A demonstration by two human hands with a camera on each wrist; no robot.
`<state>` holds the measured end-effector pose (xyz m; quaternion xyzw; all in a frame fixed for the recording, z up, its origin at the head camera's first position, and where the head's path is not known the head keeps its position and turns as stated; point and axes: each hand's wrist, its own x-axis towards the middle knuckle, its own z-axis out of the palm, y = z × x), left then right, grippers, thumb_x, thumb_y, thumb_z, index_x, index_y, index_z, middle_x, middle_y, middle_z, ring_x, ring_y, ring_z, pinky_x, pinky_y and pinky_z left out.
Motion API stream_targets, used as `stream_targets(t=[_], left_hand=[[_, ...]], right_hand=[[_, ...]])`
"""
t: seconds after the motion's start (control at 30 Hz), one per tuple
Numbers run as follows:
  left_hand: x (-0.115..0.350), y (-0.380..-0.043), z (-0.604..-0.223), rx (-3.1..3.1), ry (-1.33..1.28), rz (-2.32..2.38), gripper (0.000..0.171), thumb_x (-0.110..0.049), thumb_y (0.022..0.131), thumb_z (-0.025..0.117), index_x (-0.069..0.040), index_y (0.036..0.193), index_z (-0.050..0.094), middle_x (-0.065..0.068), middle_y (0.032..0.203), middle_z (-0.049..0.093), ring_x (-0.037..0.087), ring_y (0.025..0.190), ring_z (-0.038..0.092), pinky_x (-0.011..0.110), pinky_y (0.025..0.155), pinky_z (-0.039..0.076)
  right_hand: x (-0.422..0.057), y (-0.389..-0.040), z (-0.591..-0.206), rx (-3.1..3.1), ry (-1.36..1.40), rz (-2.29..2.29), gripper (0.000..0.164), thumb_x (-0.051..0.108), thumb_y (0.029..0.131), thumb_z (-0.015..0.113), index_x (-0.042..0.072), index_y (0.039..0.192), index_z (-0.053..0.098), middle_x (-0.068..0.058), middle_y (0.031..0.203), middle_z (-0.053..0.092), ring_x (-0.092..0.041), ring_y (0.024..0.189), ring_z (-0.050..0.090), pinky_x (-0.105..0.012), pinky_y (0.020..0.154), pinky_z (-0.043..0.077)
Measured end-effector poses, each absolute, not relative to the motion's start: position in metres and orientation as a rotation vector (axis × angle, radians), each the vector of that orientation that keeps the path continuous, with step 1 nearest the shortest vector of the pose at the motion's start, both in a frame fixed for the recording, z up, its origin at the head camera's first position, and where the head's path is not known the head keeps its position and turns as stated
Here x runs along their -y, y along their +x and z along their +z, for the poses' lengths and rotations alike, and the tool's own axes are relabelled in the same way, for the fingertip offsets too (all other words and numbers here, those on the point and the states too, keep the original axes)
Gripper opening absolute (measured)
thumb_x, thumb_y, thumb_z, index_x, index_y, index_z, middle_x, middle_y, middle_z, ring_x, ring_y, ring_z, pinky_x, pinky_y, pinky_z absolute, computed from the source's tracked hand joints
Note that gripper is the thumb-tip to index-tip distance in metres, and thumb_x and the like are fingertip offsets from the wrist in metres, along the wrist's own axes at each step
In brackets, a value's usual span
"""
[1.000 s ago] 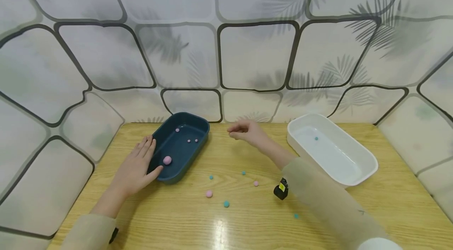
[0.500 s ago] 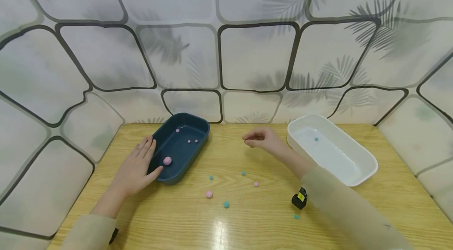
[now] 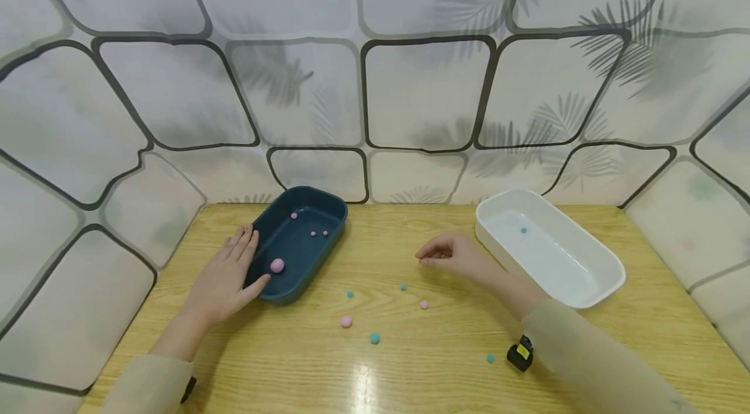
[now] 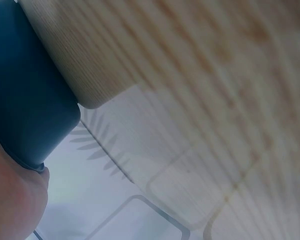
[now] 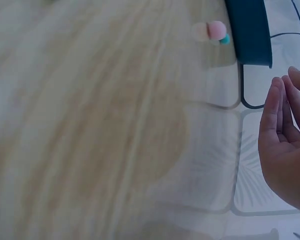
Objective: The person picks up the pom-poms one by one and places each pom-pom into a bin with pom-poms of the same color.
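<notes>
Two trays are being carried by the wooden tabletop (image 3: 281, 368): a blue tray (image 3: 287, 238) towards the far left corner and a white tray (image 3: 551, 261) towards the far right corner. The blue tray is being touched along its left side by the left hand (image 3: 225, 280), whose straight fingers are being laid close together on the rim while the thumb is being spread over the near left corner. In the blue tray, a large pink ball (image 3: 277, 265) is being held towards the near end, a small pink ball (image 3: 294, 215) towards the far end, and two tiny pink balls (image 3: 313, 233) towards the right side. In the white tray, a single teal ball (image 3: 524, 230) is being held. Between the trays, nearer the white one, the right hand (image 3: 459, 258) is being held above the tabletop, its loosely curved fingers being held together, the thumb tip close to theirs. Nearest to it, at the tabletop's middle, a small teal ball (image 3: 403, 287) and a light pink ball (image 3: 424, 304) are being supported. Towards the near edge, a second teal ball (image 3: 349, 294), a rounder pink ball (image 3: 346, 321) and a bigger teal ball (image 3: 375, 338) are being borne, with an outlying teal ball (image 3: 490, 358) further right. Beyond the far edge, a patterned backdrop (image 3: 428, 95) is being shown.
</notes>
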<state>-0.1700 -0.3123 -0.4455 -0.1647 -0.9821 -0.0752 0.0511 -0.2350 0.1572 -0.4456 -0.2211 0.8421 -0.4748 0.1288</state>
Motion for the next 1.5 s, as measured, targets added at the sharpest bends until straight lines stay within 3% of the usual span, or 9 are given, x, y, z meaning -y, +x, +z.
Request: stream_targets(t=[0.2,0.37,0.6,0.93,1.13,1.2,1.27,1.37,1.5], left_hand=[[0.313,-0.171,-0.446,2.989,-0.506,-0.227,0.088,-0.043,0.103,0.062,0.014,0.161,0.029,0.032,0.172,0.023,0.048,0.162,0.021,0.043,0.139,0.004],[0.312,-0.17,-0.446,2.986,-0.507,-0.233,0.088,-0.043,0.103,0.062,0.013,0.161,0.029,0.032,0.172,0.023,0.048,0.162,0.021,0.04,0.138,0.001],[0.311,-0.17,-0.444,2.967,-0.506,-0.21,0.086,-0.042,0.102,0.063,0.014,0.16,0.032,0.032,0.171,0.025,0.048,0.161,0.024,0.056,0.134,0.023],[0.31,-0.17,-0.446,2.974,-0.505,-0.234,0.087,-0.043,0.103,0.063,0.014,0.16,0.031,0.032,0.172,0.024,0.048,0.161,0.023,0.044,0.139,0.007],[0.311,-0.17,-0.447,2.934,-0.523,-0.235,0.086,-0.041,0.102,0.064,0.015,0.159,0.033,0.034,0.17,0.026,0.049,0.16,0.026,0.028,0.135,-0.009],[0.311,-0.17,-0.446,2.95,-0.519,-0.239,0.086,-0.042,0.102,0.063,0.014,0.16,0.032,0.033,0.171,0.025,0.049,0.161,0.024,0.031,0.136,-0.007],[0.312,-0.171,-0.445,2.969,-0.511,-0.226,0.087,-0.043,0.103,0.062,0.014,0.16,0.031,0.033,0.172,0.024,0.049,0.161,0.023,0.042,0.139,0.003],[0.312,-0.171,-0.444,2.996,-0.502,-0.228,0.088,-0.044,0.103,0.061,0.014,0.161,0.029,0.032,0.172,0.022,0.048,0.162,0.021,0.049,0.138,0.01],[0.313,-0.171,-0.445,2.996,-0.501,-0.239,0.088,-0.043,0.103,0.062,0.014,0.161,0.029,0.032,0.172,0.021,0.048,0.162,0.021,0.047,0.138,0.007]], right_hand=[[-0.163,-0.223,-0.453,-2.406,-0.634,-1.357,0.02,0.013,0.097,0.077,-0.001,0.111,0.08,-0.015,0.107,0.081,-0.01,0.088,0.068,-0.02,0.075,0.055],[-0.167,-0.221,-0.464,-2.371,-0.643,-1.388,0.019,0.009,0.096,0.077,-0.003,0.11,0.078,-0.018,0.105,0.08,-0.004,0.083,0.067,-0.017,0.073,0.055],[-0.169,-0.218,-0.473,-2.316,-0.651,-1.444,0.02,0.005,0.095,0.077,-0.008,0.109,0.077,-0.019,0.102,0.079,0.002,0.08,0.066,-0.015,0.072,0.055],[-0.171,-0.211,-0.475,-2.256,-0.642,-1.459,0.023,0.003,0.095,0.076,-0.011,0.113,0.074,-0.025,0.107,0.078,0.002,0.083,0.068,-0.015,0.074,0.057],[-0.171,-0.209,-0.478,-2.232,-0.718,-1.464,0.024,0.001,0.093,0.077,-0.013,0.113,0.073,-0.027,0.105,0.077,0.003,0.084,0.069,-0.015,0.076,0.059],[-0.17,-0.209,-0.479,-2.24,-0.723,-1.451,0.024,0.001,0.092,0.079,-0.011,0.112,0.074,-0.026,0.104,0.077,0.003,0.083,0.069,-0.015,0.076,0.059],[-0.168,-0.208,-0.478,-2.256,-0.728,-1.426,0.025,0.004,0.09,0.082,-0.009,0.111,0.076,-0.024,0.103,0.077,0.001,0.082,0.068,-0.017,0.076,0.06],[-0.167,-0.207,-0.477,-2.29,-0.722,-1.369,0.027,0.012,0.089,0.086,-0.002,0.11,0.078,-0.016,0.102,0.078,-0.001,0.084,0.068,-0.018,0.077,0.06],[-0.167,-0.206,-0.479,-2.323,-0.749,-1.323,0.027,0.018,0.089,0.088,0.003,0.109,0.078,-0.01,0.102,0.076,-0.002,0.085,0.066,-0.019,0.077,0.059]])
